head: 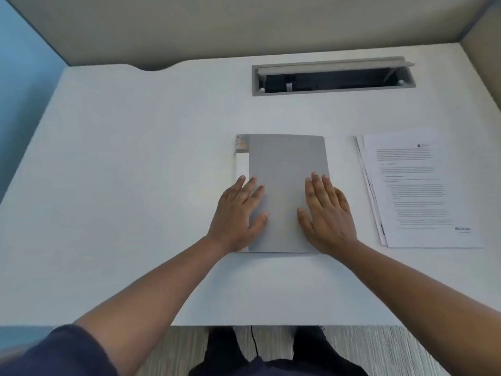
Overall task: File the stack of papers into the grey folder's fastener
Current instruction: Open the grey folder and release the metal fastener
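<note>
The grey folder (284,158) lies closed in the middle of the white desk (135,185), its spine with a white strip and a small label on the left side. My left hand (238,213) rests flat on the folder's lower left part, over the spine edge, fingers spread. My right hand (328,215) lies flat on the lower right part of the cover, fingers apart. Neither hand holds anything. The stack of printed papers (423,191) sits to the right of the folder, apart from it, slightly fanned at its left edge. The fastener is hidden inside the closed folder.
An open cable tray slot (333,77) with a raised grey lid is set into the desk at the back. Beige partition panels wall the desk at the back and right. The desk's front edge is near my body, with my legs and a black cable below.
</note>
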Tool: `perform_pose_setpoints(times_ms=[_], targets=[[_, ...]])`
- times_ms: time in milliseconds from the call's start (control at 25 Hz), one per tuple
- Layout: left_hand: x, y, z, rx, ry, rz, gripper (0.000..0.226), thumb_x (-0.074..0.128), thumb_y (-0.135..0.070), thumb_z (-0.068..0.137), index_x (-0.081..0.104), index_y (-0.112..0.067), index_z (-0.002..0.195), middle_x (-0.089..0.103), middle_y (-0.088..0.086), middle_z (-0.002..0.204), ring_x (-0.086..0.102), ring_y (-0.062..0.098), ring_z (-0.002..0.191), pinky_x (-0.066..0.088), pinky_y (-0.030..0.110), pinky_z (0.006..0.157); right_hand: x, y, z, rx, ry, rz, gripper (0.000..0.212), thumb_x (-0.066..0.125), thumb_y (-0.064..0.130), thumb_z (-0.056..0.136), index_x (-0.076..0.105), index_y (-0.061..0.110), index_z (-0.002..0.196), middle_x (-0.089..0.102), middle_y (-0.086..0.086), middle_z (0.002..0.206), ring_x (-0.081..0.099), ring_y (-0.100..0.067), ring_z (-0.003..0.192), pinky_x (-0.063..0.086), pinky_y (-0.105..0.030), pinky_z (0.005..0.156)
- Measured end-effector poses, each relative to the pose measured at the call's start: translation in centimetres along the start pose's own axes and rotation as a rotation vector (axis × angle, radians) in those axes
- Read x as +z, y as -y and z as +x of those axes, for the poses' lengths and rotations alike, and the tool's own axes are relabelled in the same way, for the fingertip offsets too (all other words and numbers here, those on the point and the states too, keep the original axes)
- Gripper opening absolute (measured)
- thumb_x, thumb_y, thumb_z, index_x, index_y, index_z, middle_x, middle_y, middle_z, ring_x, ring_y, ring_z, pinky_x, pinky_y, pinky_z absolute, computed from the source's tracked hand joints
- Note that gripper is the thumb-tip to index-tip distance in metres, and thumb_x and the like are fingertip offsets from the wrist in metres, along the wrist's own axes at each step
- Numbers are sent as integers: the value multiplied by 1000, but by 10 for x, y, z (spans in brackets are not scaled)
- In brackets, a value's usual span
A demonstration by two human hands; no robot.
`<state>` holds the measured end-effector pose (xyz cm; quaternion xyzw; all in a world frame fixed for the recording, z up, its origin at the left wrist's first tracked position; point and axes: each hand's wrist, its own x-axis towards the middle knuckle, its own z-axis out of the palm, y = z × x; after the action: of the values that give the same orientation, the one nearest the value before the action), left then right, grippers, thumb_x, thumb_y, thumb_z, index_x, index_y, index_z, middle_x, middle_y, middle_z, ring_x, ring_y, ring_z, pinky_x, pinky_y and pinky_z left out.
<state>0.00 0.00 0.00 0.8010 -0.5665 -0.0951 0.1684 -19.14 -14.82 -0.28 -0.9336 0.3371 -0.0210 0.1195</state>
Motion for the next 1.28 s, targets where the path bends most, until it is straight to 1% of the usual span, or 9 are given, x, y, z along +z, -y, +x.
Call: perform_pose_setpoints(times_ms=[200, 360, 520, 600, 760, 880, 1080, 1160, 1280], targets=[[12, 1, -13, -31, 154, -22, 73, 45, -59, 97, 24, -30, 159, -2, -3, 170, -18, 16, 154, -3, 36, 124, 14, -2, -14, 42, 118, 25, 67, 25, 51, 102, 6, 21, 159, -4, -3, 168, -6, -22, 154, 8, -43, 122], [13, 3, -15, -51, 203, -26, 82, 47, -67, 92, 18, -33, 160, -11, -5, 170, -24, 15, 153, -2, 41, 125, 16, -7, -16, 87, 161, 99, 67, 29, 57, 100, 11, 28, 158, -11, -2, 167, -13, -21, 153, 5, -43, 121], [5, -1, -13, -58, 330, 39, 123, 49, -95, 66, 1, -34, 161, -26, -5, 166, -34, 16, 149, -10, 42, 124, 12, -4, -13, 293, 118, 271, 79, 50, 60, 93, 21, 24, 156, -3, -9, 167, -1, -28, 152, 12, -46, 121], [3, -2, -12, -44, 366, 98, 135, 50, -98, 57, -5, -33, 161, -32, -3, 164, -37, 19, 147, -11, 43, 124, 6, -2, -7, 394, 89, 381, 83, 63, 52, 88, 24, 21, 155, 5, -11, 166, 9, -33, 149, 19, -48, 120], [1, -3, -13, -39, 386, 95, 133, 56, -91, 60, -9, -32, 160, -36, -2, 162, -41, 20, 145, -7, 47, 125, -8, -7, 5, 513, 4, 609, 80, 74, 34, 83, 34, 19, 149, 33, -7, 154, 33, -32, 136, 34, -48, 112], [1, 0, -15, -20, 380, 45, 130, 58, -88, 64, -8, -31, 160, -34, -3, 163, -40, 20, 145, -6, 49, 125, -20, -15, 14, 657, -19, 875, 77, 78, 32, 81, 38, 20, 146, 47, -1, 140, 51, -24, 121, 46, -46, 101], [0, 3, -17, 21, 374, 42, 126, 57, -85, 69, -5, -26, 161, -30, -1, 165, -40, 20, 146, -9, 47, 125, -31, -33, 19, 795, 62, 1036, 68, 83, 27, 77, 51, 5, 132, 53, -3, 98, 53, -22, 85, 44, -37, 75], [1, 3, -18, 20, 362, 34, 124, 57, -84, 71, -5, -25, 162, -29, -1, 165, -40, 20, 145, -10, 47, 124, -33, -32, 17, 804, 106, 1040, 63, 85, 30, 74, 55, 6, 124, 60, -2, 99, 59, -22, 85, 48, -37, 74], [4, 2, -19, 23, 359, 30, 123, 54, -84, 73, -5, -24, 162, -30, -1, 165, -40, 20, 145, -9, 48, 124, -39, -24, 13, 793, 103, 1092, 34, 82, 23, 78, 62, 18, 105, 70, -4, 101, 70, -26, 87, 59, -42, 76]])
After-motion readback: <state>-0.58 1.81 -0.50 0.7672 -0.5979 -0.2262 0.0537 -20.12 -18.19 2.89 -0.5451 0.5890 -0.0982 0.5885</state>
